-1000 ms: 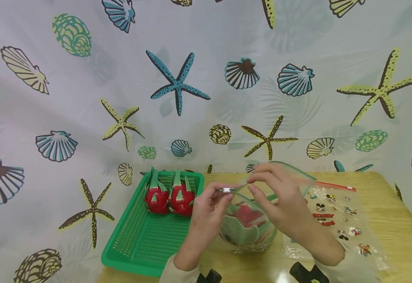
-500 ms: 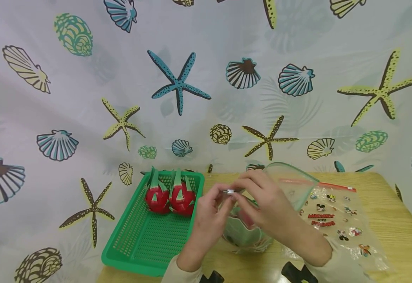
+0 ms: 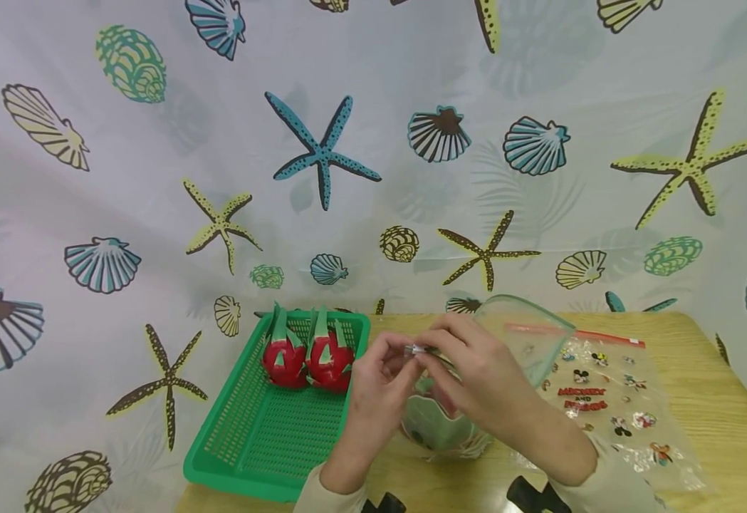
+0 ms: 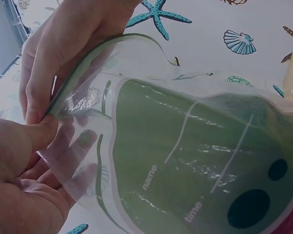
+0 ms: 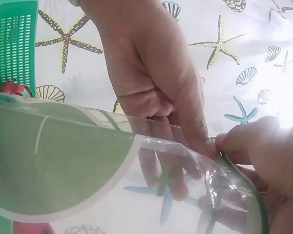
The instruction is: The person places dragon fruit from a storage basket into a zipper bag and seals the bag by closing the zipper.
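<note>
Pinching the bag [image 3: 527, 335] at its zip edge, left hand [image 3: 376, 381] and right hand [image 3: 476, 377] meet fingertip to fingertip; a basket [image 3: 251, 442] sits left of them on the desk [image 3: 719, 420].

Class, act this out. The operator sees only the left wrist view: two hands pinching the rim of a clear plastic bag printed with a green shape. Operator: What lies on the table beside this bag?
Observer: The head view shows a green plastic mesh basket on the left hand's side. It holds two red dragon fruits with green scales.
Operator: Anything on the other side?
Observer: A second clear plastic bag with cartoon prints lies flat on the wooden table, beyond the right hand.
Operator: What exactly is in the grip?
Observer: A small white slider on the rim of the clear plastic zip bag, between the fingertips of both hands.
</note>
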Demonstrator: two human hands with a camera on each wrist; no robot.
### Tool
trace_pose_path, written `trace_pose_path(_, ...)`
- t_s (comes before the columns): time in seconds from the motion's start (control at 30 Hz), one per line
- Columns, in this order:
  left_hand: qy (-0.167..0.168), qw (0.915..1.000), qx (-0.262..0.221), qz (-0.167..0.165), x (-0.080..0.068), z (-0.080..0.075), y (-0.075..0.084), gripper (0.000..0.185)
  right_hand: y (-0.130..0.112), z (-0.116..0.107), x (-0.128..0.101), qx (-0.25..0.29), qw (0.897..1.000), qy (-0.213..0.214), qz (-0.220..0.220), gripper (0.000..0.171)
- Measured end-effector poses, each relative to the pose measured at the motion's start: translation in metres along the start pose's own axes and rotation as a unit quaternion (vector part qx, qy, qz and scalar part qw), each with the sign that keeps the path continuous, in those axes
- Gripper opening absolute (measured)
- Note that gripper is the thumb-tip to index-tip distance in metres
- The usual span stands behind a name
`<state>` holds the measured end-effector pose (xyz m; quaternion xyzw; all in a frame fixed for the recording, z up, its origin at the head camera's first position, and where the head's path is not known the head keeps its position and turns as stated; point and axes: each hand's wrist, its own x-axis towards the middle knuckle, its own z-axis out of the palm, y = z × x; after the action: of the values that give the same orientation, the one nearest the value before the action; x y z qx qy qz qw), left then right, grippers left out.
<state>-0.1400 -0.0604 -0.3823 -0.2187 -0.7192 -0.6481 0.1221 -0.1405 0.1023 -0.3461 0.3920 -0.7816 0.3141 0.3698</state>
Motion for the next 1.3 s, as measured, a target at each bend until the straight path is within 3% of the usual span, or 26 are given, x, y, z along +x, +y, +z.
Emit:
trace_pose_path(0.2,0.020,0.9992,0.031,0.018,0.0012,0.0000,-0.0017,0.015,-0.0028,-0.0011,0.0024,-0.077,0.996,-0.016,-0.029,0.022)
trace_pose_path(0.3,0.020,0.9989,0.035,0.022,0.0015,-0.0001,-0.0026,0.015,-0.0046,-0.0031,0.0036,-0.093,0.995,-0.024,-0.040,0.014)
trace_pose_path(0.63,0.021,0.9980,0.044,0.040,0.0030,-0.0031,-0.0023,0.010,-0.0072,-0.0059,0.0046,-0.086,0.995,-0.018,-0.043,0.007)
trace_pose_path(0.97,0.011,0.9941,0.045,0.098,0.0022,-0.0058,-0.0072,0.012,-0.0072,-0.0050,0.0037,-0.092,0.995,-0.027,-0.025,0.004)
trace_pose_path(1.1,-0.004,0.9919,0.039,0.120,0.0024,-0.0078,-0.0095,0.012,-0.0055,-0.0042,0.0034,-0.089,0.995,-0.026,-0.022,0.010)
trace_pose_path(1.3,-0.003,0.9927,0.051,0.109,0.0027,-0.0084,-0.0092,0.012,-0.0038,-0.0039,0.0024,-0.069,0.997,-0.035,-0.023,0.009)
